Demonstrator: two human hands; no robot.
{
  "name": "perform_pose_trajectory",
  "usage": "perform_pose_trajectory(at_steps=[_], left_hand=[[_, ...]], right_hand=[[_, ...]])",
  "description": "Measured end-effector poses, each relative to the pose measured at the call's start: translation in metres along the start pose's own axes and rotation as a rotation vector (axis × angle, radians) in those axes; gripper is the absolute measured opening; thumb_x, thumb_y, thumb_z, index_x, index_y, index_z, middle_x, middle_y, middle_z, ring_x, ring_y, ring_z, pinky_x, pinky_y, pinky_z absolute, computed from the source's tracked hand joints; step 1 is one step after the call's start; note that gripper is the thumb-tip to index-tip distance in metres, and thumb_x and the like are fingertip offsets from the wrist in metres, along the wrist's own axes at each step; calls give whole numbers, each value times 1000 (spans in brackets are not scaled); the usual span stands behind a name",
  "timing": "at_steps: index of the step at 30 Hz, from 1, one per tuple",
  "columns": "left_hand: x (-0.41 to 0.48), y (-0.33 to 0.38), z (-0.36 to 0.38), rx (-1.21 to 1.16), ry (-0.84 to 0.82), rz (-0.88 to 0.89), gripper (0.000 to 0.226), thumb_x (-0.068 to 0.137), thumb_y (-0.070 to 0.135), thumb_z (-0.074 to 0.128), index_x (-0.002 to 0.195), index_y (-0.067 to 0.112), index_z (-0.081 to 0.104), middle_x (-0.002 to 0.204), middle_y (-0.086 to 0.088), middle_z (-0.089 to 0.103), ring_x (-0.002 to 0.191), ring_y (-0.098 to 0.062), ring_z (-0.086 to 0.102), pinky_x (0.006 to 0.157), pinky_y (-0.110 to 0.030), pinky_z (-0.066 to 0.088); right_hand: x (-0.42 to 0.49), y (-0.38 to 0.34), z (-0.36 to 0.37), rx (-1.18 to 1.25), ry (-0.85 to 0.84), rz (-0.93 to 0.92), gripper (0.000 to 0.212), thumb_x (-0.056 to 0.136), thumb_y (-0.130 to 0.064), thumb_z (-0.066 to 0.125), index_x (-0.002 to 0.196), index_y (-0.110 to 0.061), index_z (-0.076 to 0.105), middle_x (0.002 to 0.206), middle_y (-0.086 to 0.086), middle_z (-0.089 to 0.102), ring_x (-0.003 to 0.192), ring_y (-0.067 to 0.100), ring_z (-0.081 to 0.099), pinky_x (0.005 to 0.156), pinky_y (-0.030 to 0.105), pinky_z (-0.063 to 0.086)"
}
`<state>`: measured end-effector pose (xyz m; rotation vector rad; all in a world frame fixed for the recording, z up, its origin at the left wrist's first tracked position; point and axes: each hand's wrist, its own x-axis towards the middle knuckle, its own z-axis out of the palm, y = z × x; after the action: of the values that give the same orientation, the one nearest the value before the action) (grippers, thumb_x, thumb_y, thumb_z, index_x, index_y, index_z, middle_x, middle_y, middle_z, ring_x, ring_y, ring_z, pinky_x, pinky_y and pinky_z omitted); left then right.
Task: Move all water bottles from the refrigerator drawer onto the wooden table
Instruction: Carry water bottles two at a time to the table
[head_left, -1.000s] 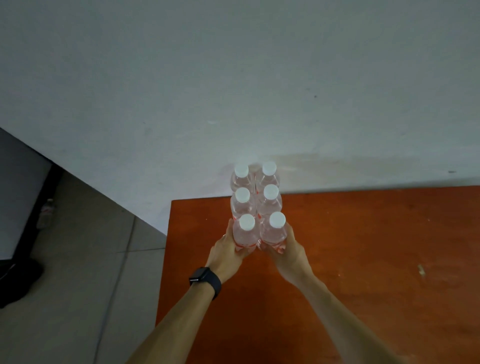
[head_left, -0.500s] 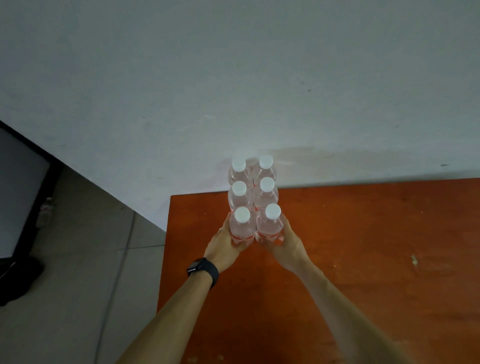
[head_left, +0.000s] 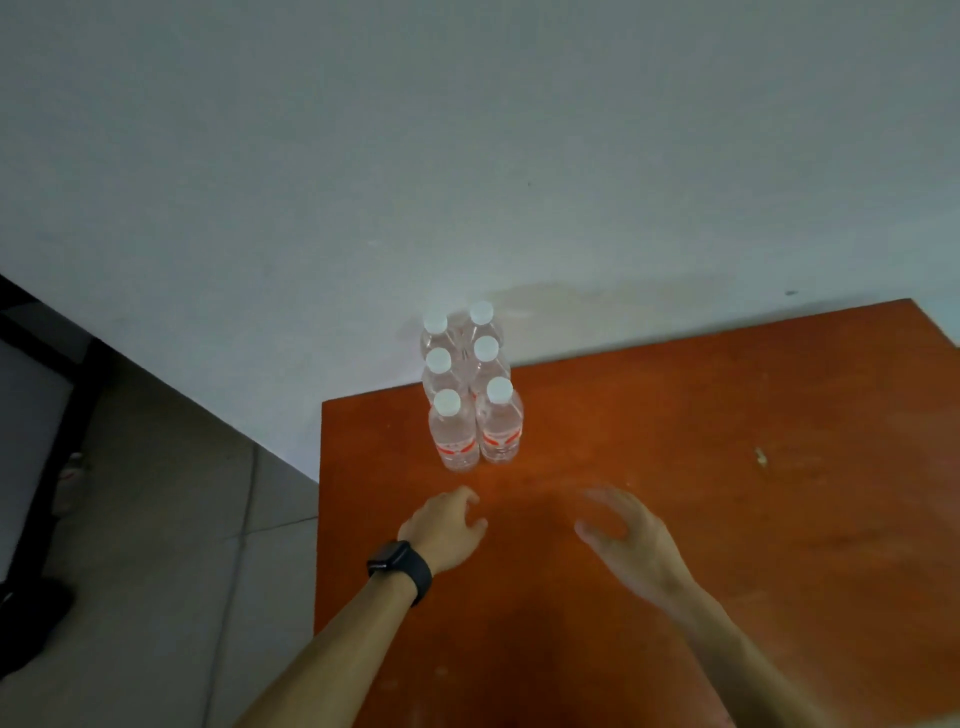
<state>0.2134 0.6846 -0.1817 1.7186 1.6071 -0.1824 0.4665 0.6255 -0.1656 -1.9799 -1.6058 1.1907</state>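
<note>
Six water bottles (head_left: 453, 436) stand on the wooden table (head_left: 727, 441) just beyond your fingertips (head_left: 467, 497); left hand (head_left: 447, 530) and right hand (head_left: 631, 540) empty, fingers loosely apart.

Six water bottles (head_left: 470, 395) stand upright on the counter (head_left: 675, 467), approx. centre of frame, slightly left, in 2 cols x 3 rows, packed close. Clear plastic w/ white caps. Front pair shows red labels round the lower body. Front-left bottle (head_left: 453, 441) sits a bit lower in frame than front-right bottle (head_left: 500, 431). Back pair is at the counter's far edge, near its upper-left corner. Counter: orange-brown wood, pale scuffs.
</note>
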Motion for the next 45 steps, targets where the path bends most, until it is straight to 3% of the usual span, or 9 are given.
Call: perform_pose_trajectory(at_steps=[3,11,15,24,30,34,41,45], left_hand=[[-7,40,15,113,17,133,46,100,45,52,142,28,46,140,2,55,122,-17,57,96,-37,54],[-46,232,105,406,70,584,50,102,42,46,150,29,37,146,0,51,133,-23,47,102,-42,48],[-105,348,178,485,66,834,48,102,49,43,147,34,42,144,2,54,133,-20,47,107,-39,43],[-270,589,333,493,45,1362,45,99,56,44,137,36,56,129,2,64,125,-20,55,99,-37,47],[-356,702,439,463,-54,1540,43,100,55,43,138,37,54,133,2,62,125,-20,53,99,-37,45],[-397,765,518,440,-147,1630,42,101,53,42,137,35,55,133,4,62,123,-17,53,99,-35,44],[-455,892,642,451,-311,1746,41,101,53,42,135,33,55,135,4,60,128,-19,51,104,-39,44],[-477,952,695,487,-349,1777,41,102,51,42,136,32,53,138,4,58,130,-19,49,106,-39,42]], right_hand=[[-39,28,-23,-95,73,-9,36,94,-51,57,129,-51,53,156,-15,34,145,18,33,114,48,35],[-193,126,-117,-267,464,168,37,100,-49,46,136,-41,53,156,-10,38,149,21,22,120,41,23],[-311,187,-169,-253,677,327,43,100,-54,41,139,-42,51,154,-13,41,149,18,22,121,43,26],[-572,321,-237,-144,1123,637,41,100,-49,45,139,-38,52,145,-15,51,141,14,34,117,37,31],[-690,394,-271,-122,1351,760,38,98,-41,54,133,-29,60,134,-11,60,134,17,44,114,36,34],[-751,448,-306,-142,1376,847,40,97,-43,54,135,-30,59,131,-13,60,130,15,46,112,35,37],[-843,545,-384,-128,1441,960,39,95,-47,53,130,-32,63,104,-18,59,110,16,56,99,36,46],[-881,595,-413,-61,1468,1015,39,95,-45,55,132,-35,60,125,-17,62,123,10,51,104,31,43]])
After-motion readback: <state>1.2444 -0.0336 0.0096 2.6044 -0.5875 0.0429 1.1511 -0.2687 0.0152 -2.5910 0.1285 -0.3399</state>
